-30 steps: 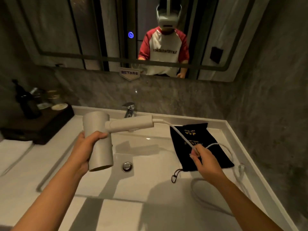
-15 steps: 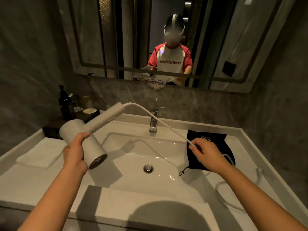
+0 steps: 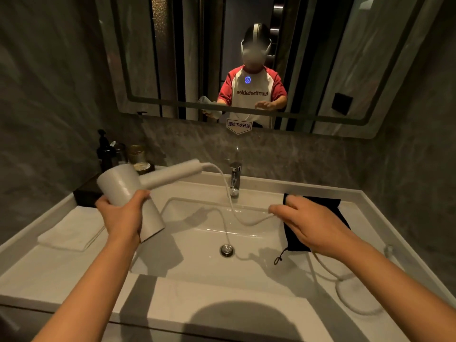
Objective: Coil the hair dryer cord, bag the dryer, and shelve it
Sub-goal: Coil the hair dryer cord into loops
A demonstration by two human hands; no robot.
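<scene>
My left hand (image 3: 122, 214) grips the barrel of a white hair dryer (image 3: 128, 191) above the left side of the sink, its handle pointing right toward the tap. The white cord (image 3: 230, 203) leaves the handle's end, sags over the basin and runs into my right hand (image 3: 308, 222), which pinches it. The rest of the cord loops on the counter at the right, ending in a plug (image 3: 389, 250). A black drawstring bag (image 3: 320, 206) lies flat on the counter, partly hidden under my right hand.
A white basin (image 3: 197, 267) with a drain (image 3: 226, 250) and chrome tap (image 3: 235, 178) sits below. A folded white towel (image 3: 71, 230) lies left. A dark tray (image 3: 85, 192) with bottles and jars stands back left. A mirror (image 3: 172, 58) hangs ahead; grey walls close both sides.
The cord was taut between the dryer and my right hand; it now hangs slack in a curve. The dryer's handle swung to point right. The view tilted upward.
</scene>
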